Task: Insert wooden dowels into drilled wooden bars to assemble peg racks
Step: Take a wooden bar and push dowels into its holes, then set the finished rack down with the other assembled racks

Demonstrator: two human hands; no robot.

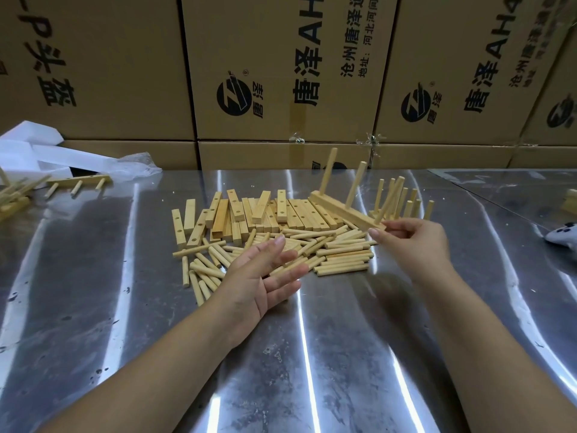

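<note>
**Holding a pegged bar over the parts pile**

R hand (415, 242) is pinching the near end of a wooden bar (338, 210) btw thumb & fingertips, holding it tilted just above the metal table (312, 354). Two pegs (331, 170) are sticking up from the bar, w/ a third leaning by the fingers.

L hand (265, 276) is lying open, palm up, fingers straight, gripping nothing, over the loose dowels (343, 254) scattered mid-table. Drilled bars (268, 214) are lying in a heap just behind the dowels.

More pegged racks (409, 203) are standing behind the R hand. Another rack (79, 182) is lying far left, near white foam (31, 142). Cardboard boxes (125, 73) are lining the back. A white controller (562, 235) is sitting at the right edge.
</note>
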